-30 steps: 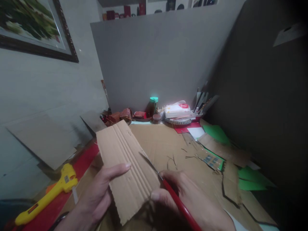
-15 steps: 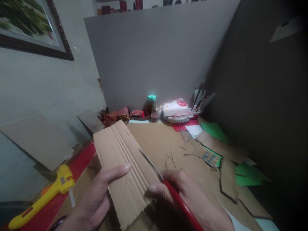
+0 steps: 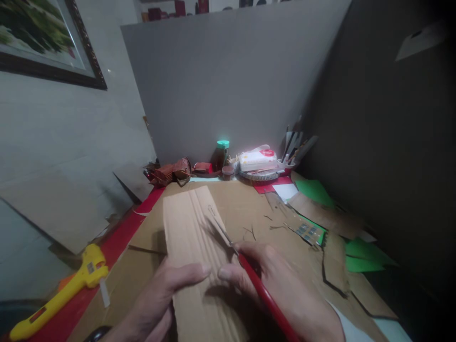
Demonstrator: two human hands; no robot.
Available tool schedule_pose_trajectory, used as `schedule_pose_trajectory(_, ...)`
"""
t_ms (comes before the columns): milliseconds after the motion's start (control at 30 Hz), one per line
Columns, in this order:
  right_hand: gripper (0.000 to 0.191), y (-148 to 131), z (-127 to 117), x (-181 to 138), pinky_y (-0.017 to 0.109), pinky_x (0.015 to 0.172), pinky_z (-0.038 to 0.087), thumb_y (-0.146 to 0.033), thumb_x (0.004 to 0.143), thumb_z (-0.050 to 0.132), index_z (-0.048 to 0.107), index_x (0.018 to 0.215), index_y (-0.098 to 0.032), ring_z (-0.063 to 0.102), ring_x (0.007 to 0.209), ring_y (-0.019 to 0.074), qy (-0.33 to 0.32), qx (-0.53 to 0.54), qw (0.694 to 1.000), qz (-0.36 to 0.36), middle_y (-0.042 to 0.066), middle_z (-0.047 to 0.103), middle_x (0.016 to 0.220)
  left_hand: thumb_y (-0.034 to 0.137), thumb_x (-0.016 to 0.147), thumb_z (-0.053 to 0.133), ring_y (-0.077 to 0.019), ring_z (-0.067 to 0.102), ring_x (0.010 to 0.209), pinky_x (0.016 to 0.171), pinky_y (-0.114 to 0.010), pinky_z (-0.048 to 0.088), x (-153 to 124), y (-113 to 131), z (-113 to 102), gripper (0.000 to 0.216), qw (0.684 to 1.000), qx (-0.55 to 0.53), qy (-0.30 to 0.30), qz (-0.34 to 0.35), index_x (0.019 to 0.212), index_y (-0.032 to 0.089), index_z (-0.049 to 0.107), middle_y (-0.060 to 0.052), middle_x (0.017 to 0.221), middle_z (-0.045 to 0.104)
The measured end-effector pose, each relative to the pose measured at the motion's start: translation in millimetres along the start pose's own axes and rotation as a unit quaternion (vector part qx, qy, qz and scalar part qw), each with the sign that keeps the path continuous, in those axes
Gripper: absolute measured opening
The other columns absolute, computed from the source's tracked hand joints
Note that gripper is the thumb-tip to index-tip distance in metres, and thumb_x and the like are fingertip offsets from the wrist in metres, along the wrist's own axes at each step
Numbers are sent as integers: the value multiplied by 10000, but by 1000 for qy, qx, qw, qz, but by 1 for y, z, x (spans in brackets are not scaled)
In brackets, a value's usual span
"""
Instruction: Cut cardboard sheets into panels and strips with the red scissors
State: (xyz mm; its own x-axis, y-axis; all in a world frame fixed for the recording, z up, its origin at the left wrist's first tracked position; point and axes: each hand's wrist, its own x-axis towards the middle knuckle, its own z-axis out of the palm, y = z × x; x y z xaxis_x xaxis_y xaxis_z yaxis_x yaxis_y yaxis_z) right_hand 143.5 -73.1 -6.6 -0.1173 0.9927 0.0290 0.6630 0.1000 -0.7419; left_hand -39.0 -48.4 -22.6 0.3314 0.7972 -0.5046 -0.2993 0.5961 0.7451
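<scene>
A strip of corrugated cardboard (image 3: pixel 187 237) with raised ridges along its length is held up at the centre. My left hand (image 3: pixel 160 294) grips its left side, the thumb lying on the front face. Red-handled scissors (image 3: pixel 261 289) are in my right hand (image 3: pixel 281 285), with the slim metal blades pointing up and left across the cardboard's right side. My right thumb is close to the cardboard's face, near the left thumb. Motion smears the blades, so whether they touch the cardboard is unclear.
On the left lies a yellow glue gun (image 3: pixel 87 270). Cardboard scraps (image 3: pixel 335 261) and green paper (image 3: pixel 315 192) are spread on the right. Along the back are a tissue pack (image 3: pixel 258 160), a green-lidded jar (image 3: pixel 223 154) and brown-red crafted pieces (image 3: pixel 181 171). A grey panel (image 3: pixel 228 85) stands behind.
The cardboard has turned more upright and shifted right, my left hand moving with it. The scissors' blades have swung over the cardboard's face, and my two thumbs are closer together.
</scene>
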Motion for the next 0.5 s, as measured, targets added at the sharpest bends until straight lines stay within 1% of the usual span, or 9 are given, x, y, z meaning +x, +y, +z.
schedule_pose_trajectory(67,482,-2,-6,1,277,549,360,-649,861,477,583,761,-190,497,594,157,6,41,999,-4,5,564,638,142,689,723,-421,672,953,831,-551,528,0,4,-1,599,1000,-21,19,8,1252,31,550,-236,1044,718)
schedule_pose_trajectory(167,433,1,-13,4,255,550,390,-611,906,436,579,914,-202,525,613,147,18,123,992,-7,4,588,709,137,694,732,-385,673,974,861,-504,532,0,14,-3,630,996,-66,21,55,1286,70,526,-201,1053,725)
schedule_pose_trajectory(233,435,4,-15,5,258,570,427,-600,891,473,557,1030,-197,555,629,159,6,152,988,3,12,610,731,142,706,722,-379,676,969,856,-501,538,-1,19,-5,598,993,-89,28,68,1270,61,538,-193,999,740)
schedule_pose_trajectory(267,479,5,-15,5,271,585,449,-603,864,508,544,1092,-183,573,641,175,-3,154,988,10,19,621,732,145,715,711,-382,680,958,846,-508,543,-2,22,-5,573,993,-98,35,62,1256,47,547,-193,962,746)
schedule_pose_trajectory(333,563,7,-14,4,319,663,492,-601,817,552,541,1168,-161,615,732,224,-14,144,989,17,50,655,785,147,734,678,-390,689,925,821,-528,552,-3,26,-6,519,990,-124,48,36,1226,24,565,-193,897,753)
schedule_pose_trajectory(400,527,6,-15,2,365,792,498,-579,819,541,580,1168,-186,624,893,258,-4,134,991,9,77,680,929,147,737,655,-399,695,896,793,-547,561,-4,29,-8,493,987,-144,69,32,1207,20,577,-194,880,753)
schedule_pose_trajectory(467,467,2,-16,-2,375,888,473,-557,838,528,607,1160,-228,601,1015,261,-1,138,990,12,73,674,1049,136,732,648,-402,693,898,791,-548,565,-3,33,-10,480,983,-148,93,56,1193,17,584,-204,911,749)
schedule_pose_trajectory(500,454,0,-17,-3,366,886,479,-555,839,533,613,1156,-240,605,1016,256,-10,142,990,18,67,675,1055,123,729,650,-400,691,908,801,-543,564,-2,34,-12,475,981,-146,102,74,1187,16,586,-210,928,746)
